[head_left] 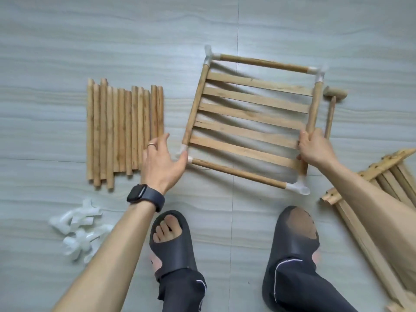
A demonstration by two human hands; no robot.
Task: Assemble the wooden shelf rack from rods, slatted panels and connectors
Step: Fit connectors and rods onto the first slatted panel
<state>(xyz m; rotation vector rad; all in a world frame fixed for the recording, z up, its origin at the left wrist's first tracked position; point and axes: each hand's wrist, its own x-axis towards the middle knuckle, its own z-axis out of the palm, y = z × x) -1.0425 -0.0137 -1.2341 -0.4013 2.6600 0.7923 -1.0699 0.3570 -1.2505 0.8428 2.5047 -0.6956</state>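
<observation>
On the grey tiled floor (67, 52), the shelf frame (258, 83) is lying right of centre, a slatted panel bordered by rods with a translucent corner connector (299, 188) at each corner. The right hand (315, 149) is gripping the frame's right side rod low down, fingers curled round it. The left hand (162, 161) is spread open, its fingertips touching the frame's lower left corner; a ring and a black wristwatch (145, 195) are showing on that arm. A row of loose rods (125, 131) is lying at left of centre, a pile of white connectors (78, 230) at lower left. A wooden mallet (333, 104) is resting just right of the frame, and spare slatted panels (382, 188) are stacked at the right edge. Black slippers (173, 244) are standing at the bottom.
</observation>
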